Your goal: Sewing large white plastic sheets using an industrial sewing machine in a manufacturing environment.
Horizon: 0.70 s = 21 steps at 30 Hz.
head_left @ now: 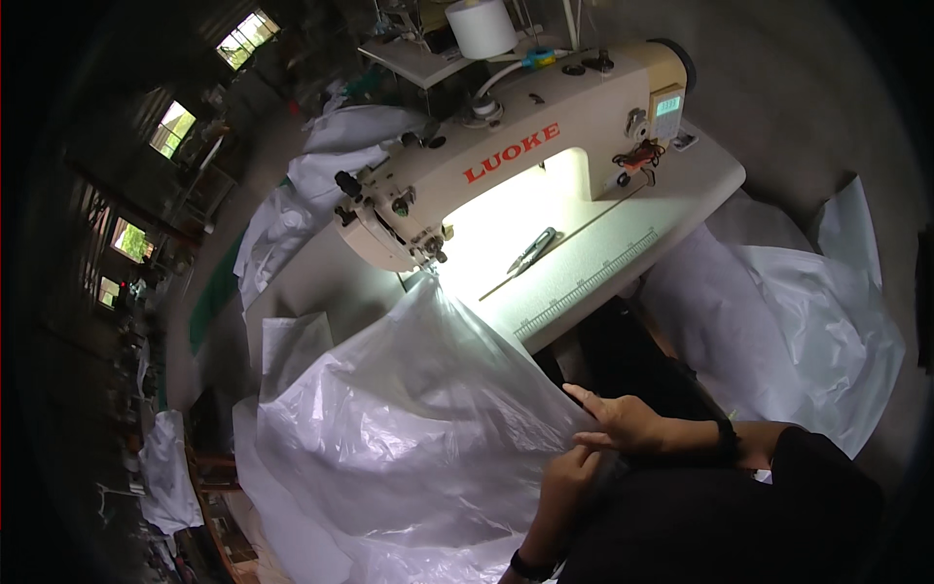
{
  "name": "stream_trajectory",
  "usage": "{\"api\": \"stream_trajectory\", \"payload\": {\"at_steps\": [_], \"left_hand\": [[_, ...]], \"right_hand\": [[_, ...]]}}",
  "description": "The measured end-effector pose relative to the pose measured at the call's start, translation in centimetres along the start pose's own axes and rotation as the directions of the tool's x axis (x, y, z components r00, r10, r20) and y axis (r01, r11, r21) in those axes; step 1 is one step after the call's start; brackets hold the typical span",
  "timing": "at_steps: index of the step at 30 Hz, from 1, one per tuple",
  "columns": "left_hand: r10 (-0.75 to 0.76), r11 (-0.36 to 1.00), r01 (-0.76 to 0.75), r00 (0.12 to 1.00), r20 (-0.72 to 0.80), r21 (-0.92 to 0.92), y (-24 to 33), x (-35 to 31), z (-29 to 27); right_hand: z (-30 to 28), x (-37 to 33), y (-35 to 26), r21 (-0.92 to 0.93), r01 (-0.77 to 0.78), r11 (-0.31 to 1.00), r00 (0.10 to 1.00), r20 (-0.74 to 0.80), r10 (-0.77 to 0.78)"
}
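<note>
A large sheet of shiny white plastic fabric (pixel 389 428) stretches from under the needle area of a sewing machine (pixel 516 146) down to my hands. My right hand (pixel 630 425) is closed on the sheet's right edge, its fingers pinching the material. Just below it, my left hand (pixel 566 482) is closed too, gripping the same sheet near that edge. The two hands nearly touch. Between needle and hands the edge is drawn taut, while the rest hangs in folds to the left. A pair of thread snips (pixel 533 250) lies on the lit machine bed.
More white fabric (pixel 808 321) is heaped to the right of the machine table (pixel 705 175). Further white material (pixel 311 185) lies behind the machine head at the left. A white thread cone (pixel 482 27) stands above the machine. Small windows (pixel 173 128) line the dim far left.
</note>
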<state>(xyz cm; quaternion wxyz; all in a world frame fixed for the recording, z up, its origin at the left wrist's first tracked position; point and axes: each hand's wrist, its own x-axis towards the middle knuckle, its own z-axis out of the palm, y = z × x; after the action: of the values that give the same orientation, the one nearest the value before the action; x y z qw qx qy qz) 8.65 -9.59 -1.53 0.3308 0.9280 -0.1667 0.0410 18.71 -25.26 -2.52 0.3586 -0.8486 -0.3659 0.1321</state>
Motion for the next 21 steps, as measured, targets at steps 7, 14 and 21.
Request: {"api": "stream_trajectory", "payload": {"at_steps": [7, 14, 21], "left_hand": [[-0.121, 0.993, 0.121, 0.99, -0.067, -0.005, -2.4, 0.5, -3.6], [-0.664, 0.505, 0.731, 0.669, -0.336, 0.459, -11.2, 0.6, -11.2], [-0.653, 0.495, 0.707, 0.686, -0.321, 0.505, -17.7, 1.9, -15.1]], "right_hand": [[1.5, 0.1, 0.1, -0.39, 0.152, 0.908, 0.986, 0.0, -0.165], [2.9, 1.0, -2.5, -0.358, 0.193, 0.914, 0.97, 0.21, -0.123], [2.7, 3.5, -3.7, -0.293, 0.189, 0.937, 0.981, 0.092, -0.169]]}}
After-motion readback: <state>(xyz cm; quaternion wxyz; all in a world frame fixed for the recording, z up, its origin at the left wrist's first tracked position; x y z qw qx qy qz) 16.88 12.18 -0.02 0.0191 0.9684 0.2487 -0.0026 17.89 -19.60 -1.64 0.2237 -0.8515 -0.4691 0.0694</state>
